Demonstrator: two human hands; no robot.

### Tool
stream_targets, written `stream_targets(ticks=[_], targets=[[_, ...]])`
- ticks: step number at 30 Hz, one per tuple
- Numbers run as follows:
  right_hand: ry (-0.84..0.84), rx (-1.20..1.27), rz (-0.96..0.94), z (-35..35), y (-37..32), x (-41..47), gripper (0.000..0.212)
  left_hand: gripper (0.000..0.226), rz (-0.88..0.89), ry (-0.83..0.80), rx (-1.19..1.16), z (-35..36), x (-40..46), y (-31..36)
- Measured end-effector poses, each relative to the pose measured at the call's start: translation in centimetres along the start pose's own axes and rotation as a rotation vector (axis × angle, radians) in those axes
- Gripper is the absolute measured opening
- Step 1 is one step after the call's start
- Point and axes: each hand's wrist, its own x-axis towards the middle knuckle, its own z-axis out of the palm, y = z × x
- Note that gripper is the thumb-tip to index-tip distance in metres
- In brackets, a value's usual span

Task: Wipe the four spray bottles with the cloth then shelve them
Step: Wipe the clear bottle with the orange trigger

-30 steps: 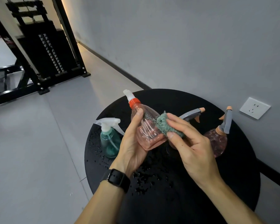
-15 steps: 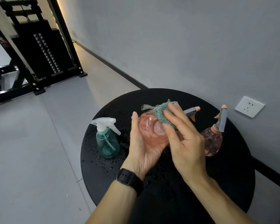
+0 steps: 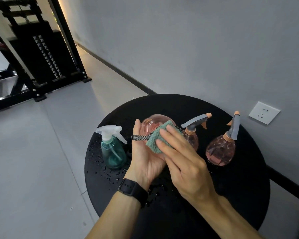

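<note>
My left hand (image 3: 146,156) holds a pink spray bottle (image 3: 154,120) tipped over above the table, its rounded base pointing away from me and its spray head hidden. My right hand (image 3: 181,157) presses a green fluffy cloth (image 3: 158,138) with a checkered loop against the bottle's side. A teal bottle (image 3: 113,152) with a white trigger stands on the round black table (image 3: 231,195) to the left. Two pink round bottles with grey triggers stand to the right, one (image 3: 192,135) just behind my right hand, the other (image 3: 220,151) farther right.
Water droplets speckle the table's left and front. A grey wall with a white socket (image 3: 264,112) lies right behind the table. A black weight machine (image 3: 41,54) stands on the grey floor at the far left.
The pink bottle has been tipped from upright with its red-collared nozzle up to base-away. The cloth has moved along its body toward the base.
</note>
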Motion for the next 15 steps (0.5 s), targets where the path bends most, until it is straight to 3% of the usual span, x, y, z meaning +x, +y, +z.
stream_targets(ticks=[8, 15], targets=[[0.145, -0.046, 0.08, 0.5, -0.8, 1.4, 0.031, 0.066, -0.005, -0.072, 0.054, 0.9, 0.1, -0.1], [0.076, 0.043, 0.027, 0.3, -1.7, 1.7, 0.028, 0.049, -0.009, -0.046, 0.148, 0.3, -0.1, 0.8]])
